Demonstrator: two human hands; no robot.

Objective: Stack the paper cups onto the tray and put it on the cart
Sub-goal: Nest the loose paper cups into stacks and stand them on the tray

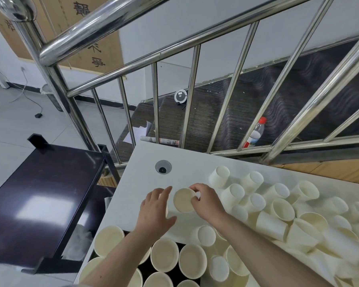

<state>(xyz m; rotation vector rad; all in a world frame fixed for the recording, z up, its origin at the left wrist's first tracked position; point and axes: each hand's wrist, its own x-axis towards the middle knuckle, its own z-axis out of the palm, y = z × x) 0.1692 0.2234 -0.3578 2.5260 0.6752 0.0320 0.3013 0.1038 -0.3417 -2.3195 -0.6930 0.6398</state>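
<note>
An upright paper cup [183, 200] stands on the white table [141, 183], open mouth up. My right hand [205, 200] pinches its right rim. My left hand [155, 210] reaches toward the cup's left side with straight fingers, and part of another cup shows under its palm. Whether it holds that cup I cannot tell. Several upright cups [164, 254] stand on a dark tray [175, 273] at the near edge. A heap of loose cups [278, 210] lies toppled across the right side of the table. The dark cart [39, 195] stands left of the table.
A steel stair railing [195, 83] runs behind the table, with a plastic bottle [255, 133] and papers on the dark steps beyond. A round cable port [163, 167] sits in the tabletop. Crumpled plastic [79, 243] lies between cart and table.
</note>
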